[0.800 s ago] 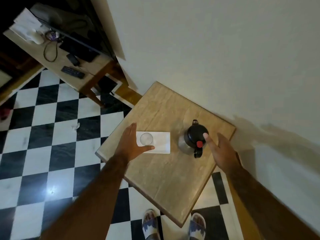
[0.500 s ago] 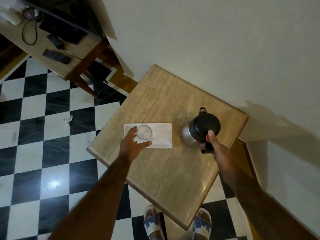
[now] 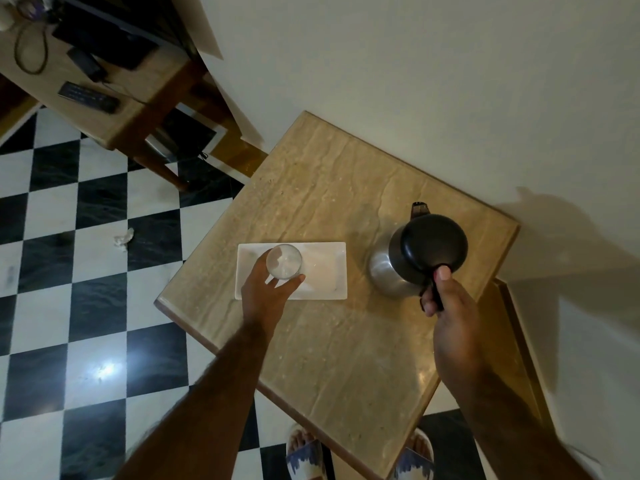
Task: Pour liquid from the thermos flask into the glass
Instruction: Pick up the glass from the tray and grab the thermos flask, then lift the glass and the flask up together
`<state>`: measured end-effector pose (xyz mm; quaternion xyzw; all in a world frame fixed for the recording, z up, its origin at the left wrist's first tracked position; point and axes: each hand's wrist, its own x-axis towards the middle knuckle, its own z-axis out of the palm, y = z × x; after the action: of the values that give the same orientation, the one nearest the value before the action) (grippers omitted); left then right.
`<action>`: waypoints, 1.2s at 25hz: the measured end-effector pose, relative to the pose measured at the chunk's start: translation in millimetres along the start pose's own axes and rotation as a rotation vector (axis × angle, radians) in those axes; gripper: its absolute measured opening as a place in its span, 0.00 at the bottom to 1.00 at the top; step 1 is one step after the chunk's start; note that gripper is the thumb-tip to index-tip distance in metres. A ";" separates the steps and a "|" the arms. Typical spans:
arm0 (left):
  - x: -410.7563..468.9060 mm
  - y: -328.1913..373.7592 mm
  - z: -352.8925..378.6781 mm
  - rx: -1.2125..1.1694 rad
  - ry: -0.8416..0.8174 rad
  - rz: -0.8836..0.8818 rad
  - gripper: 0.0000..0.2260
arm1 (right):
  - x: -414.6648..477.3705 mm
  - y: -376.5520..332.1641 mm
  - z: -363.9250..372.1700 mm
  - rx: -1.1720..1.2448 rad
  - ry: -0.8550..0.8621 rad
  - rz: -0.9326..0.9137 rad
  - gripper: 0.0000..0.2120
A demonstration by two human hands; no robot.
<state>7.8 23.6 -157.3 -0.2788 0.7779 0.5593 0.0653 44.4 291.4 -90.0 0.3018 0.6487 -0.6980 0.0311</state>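
a square stone-topped table (image 3: pixel 332 341) stands with one corner turned toward the person and its far right corner close to the pale wall (image 3: pixel 415 81). on it a white rectangular tray (image 3: pixel 325 271) lies toward the left side, its long near edge not far in from the table's left rim, with bare tabletop all along the near corner in front of it. a clear glass (image 3: pixel 284 261) stands upright on the left end of the tray. the left hand (image 3: pixel 266 292) curls around the glass from the near side, thumb and fingers touching its wall in a loose wrap. the thermos flask (image 3: pixel 415 258), steel body with a black lid, stands upright on the table to the right of the tray, apart from it by a strip of bare top, with its spout pointing away toward the far edge. the right hand (image 3: pixel 446 299) is closed around the flask's black handle on the near side, thumb laid on top by the lid. behind the flask there is open tabletop up to the far right rim. left of the table lies a black-and-white checkered floor (image 3: pixel 86 306), open apart from a small crumpled scrap (image 3: pixel 124 238). a second table (image 3: pixel 104 109) with cables and dark devices stands at the top left. two sandalled feet (image 3: pixel 308 452) show just under the near corner.
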 end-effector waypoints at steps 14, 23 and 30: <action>-39.8 113.9 -55.6 0.138 -0.095 0.256 0.40 | -10.8 -155.3 -38.1 -0.038 -0.340 -0.147 0.31; -138.6 265.7 -113.2 0.076 -0.130 0.393 0.24 | -93.8 -369.9 -30.2 -0.326 -0.569 -0.310 0.28; -186.2 347.8 -144.1 -0.059 -0.162 0.472 0.29 | -160.3 -496.3 -14.5 -0.588 -0.651 -0.380 0.30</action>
<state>17.5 36.3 262.3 -0.0453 0.7972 0.6019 -0.0131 -35.1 326.6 424.4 -0.0779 0.8189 -0.5364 0.1885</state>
